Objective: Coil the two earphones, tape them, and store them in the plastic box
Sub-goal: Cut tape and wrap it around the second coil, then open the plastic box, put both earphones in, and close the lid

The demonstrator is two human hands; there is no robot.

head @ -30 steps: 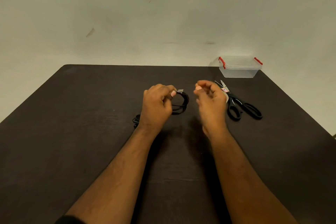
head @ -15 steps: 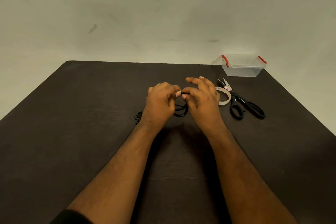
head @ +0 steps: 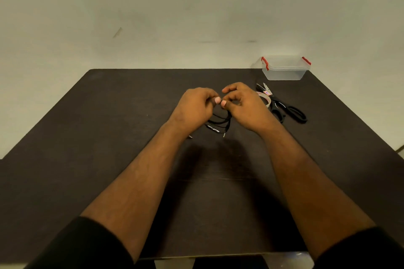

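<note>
Both hands meet above mid-table: left hand and right hand are curled, thumb tips nearly touching, each pinching the top of the black earphone coil. A second ago the right hand was apart from the coil with its fingers bunched, and a pale tab stood on the loop; now it has closed in beside the left. Judgement: tape is being pressed round the bundle, so the first earphone is nearly secured. No tape visible between the fingers now. Coil hangs loose, several thin loops, plug and a small metal part dangling low. A second plug tip shows by the left wrist; its cable is hidden. Tape roll and scissors lie just right; plastic box, lid on, at far right corner.
</note>
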